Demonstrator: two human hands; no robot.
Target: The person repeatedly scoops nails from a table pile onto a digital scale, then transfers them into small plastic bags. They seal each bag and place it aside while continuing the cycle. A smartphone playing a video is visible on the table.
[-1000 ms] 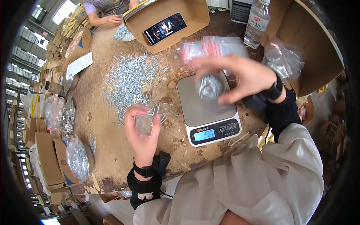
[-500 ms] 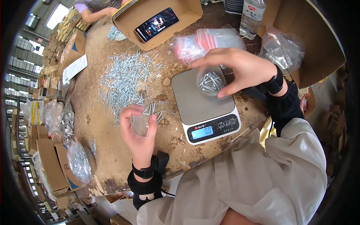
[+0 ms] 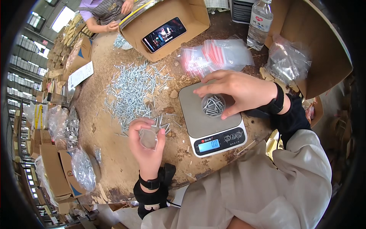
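A small clear cup of screws (image 3: 213, 105) stands on the metal pan of the digital scale (image 3: 192, 114). Around it, my right hand (image 3: 240, 91) has its fingers spread, the thumb close to the rim; whether the thumb touches the cup is hard to tell. To the left of the scale, my left hand (image 3: 146, 147) holds what looks like a small clear plastic bag (image 3: 148, 139) between thumb and curled fingers. Just beyond that hand lies a wide pile of silvery screws (image 3: 131, 91) on the worn wooden table (image 3: 171, 168).
A cardboard tray with a phone (image 3: 164, 34) stands at the back, and another person's hand (image 3: 112, 26) is beside it. Red-striped plastic bags (image 3: 217, 56) lie beyond the scale. A water bottle (image 3: 260, 24) and an open carton (image 3: 324, 45) stand at the right.
My right hand and the cup of screws have come lower over the scale, and the fingers sit wider around the cup. My left hand keeps its hold.
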